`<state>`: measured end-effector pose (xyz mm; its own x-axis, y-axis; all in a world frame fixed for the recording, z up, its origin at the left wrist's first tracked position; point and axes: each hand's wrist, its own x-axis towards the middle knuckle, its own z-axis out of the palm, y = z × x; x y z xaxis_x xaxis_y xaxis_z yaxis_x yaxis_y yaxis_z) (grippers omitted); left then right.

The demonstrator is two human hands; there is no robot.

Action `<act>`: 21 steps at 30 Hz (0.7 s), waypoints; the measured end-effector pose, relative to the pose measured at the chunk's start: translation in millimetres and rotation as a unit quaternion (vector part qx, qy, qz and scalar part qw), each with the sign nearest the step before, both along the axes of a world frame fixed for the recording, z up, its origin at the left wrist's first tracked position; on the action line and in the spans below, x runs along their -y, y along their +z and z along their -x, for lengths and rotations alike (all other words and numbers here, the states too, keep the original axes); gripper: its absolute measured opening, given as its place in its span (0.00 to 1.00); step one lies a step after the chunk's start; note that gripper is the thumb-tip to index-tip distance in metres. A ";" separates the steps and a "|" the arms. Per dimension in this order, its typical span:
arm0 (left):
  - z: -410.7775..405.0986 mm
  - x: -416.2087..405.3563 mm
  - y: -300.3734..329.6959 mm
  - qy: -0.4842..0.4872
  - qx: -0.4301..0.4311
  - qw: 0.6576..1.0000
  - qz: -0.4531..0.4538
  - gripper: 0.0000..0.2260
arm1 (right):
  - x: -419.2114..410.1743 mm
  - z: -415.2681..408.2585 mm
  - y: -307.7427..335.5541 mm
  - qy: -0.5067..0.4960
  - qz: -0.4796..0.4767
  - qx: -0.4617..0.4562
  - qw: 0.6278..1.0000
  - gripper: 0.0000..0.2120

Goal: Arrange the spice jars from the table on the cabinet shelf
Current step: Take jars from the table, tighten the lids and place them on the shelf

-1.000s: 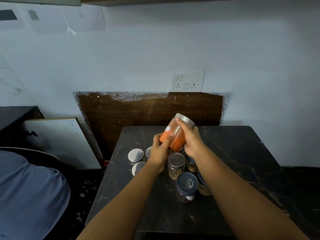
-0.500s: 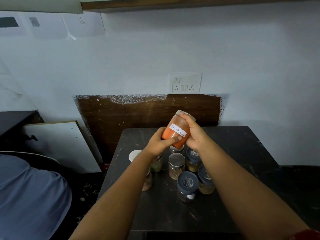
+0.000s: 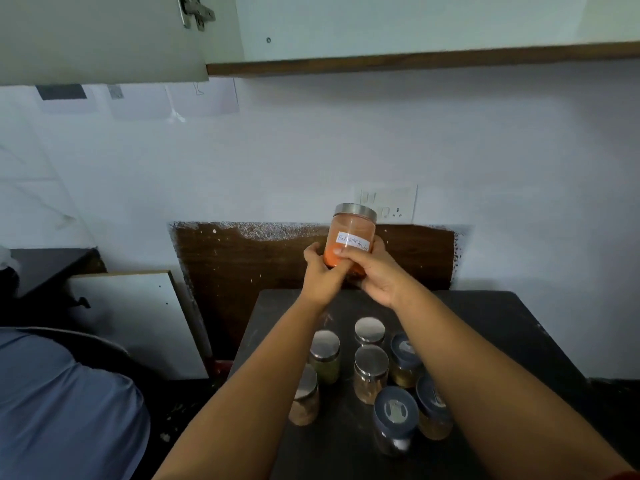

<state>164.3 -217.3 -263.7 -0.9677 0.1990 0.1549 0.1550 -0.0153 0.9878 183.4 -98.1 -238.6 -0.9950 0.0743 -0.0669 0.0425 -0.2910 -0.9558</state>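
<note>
Fingers of right hand curled round lower body of clear glass jar of orange powder with brushed steel lid, thumb laid across front just under handwritten white label; fingers of left hand wrapped round base from other side. Jar upright, held in air above far edge of dark marble-patterned table, well below brown wooden edge of wall cabinet shelf. Pale cabinet door swung open at upper left, metal hinge showing. Cluster of seven remaining jars, some steel-lidded, some with blue-grey plastic lids, directly under both forearms. Risks, as judgement: grip low on smooth glass, so top-heavy tilt likely during upward reach; slip possible when passing from two hands to one. Shelf above eye line, so base could catch wooden lip and tip back. Lowered elbows could knock standing jars together. Lid tightness impossible to tell; powder spill if loose. Person in blue shirt at left, close to drop path.
</note>
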 end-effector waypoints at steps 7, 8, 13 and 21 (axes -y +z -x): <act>62.0 35.7 141.8 -0.012 -0.187 0.979 0.084 0.32 | 29.7 59.1 135.9 -0.039 -0.155 -0.168 0.973 0.41; 71.8 42.3 170.2 0.005 -0.220 0.971 0.091 0.32 | 35.9 70.0 163.2 -0.062 -0.179 -0.196 0.962 0.42; 115.4 65.8 282.1 0.063 -0.351 0.927 0.117 0.31 | 56.6 114.5 274.3 -0.138 -0.267 -0.300 0.905 0.45; 205.9 72.7 327.7 0.135 -0.378 0.895 0.195 0.23 | 60.1 204.4 330.1 -0.152 -0.379 -0.269 0.873 0.42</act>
<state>-41.6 -290.0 64.0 -0.6367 0.1553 0.7553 0.7274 0.4460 0.5215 -21.0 -158.1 91.5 -0.7941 0.1599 0.5864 -0.4408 0.5127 -0.7368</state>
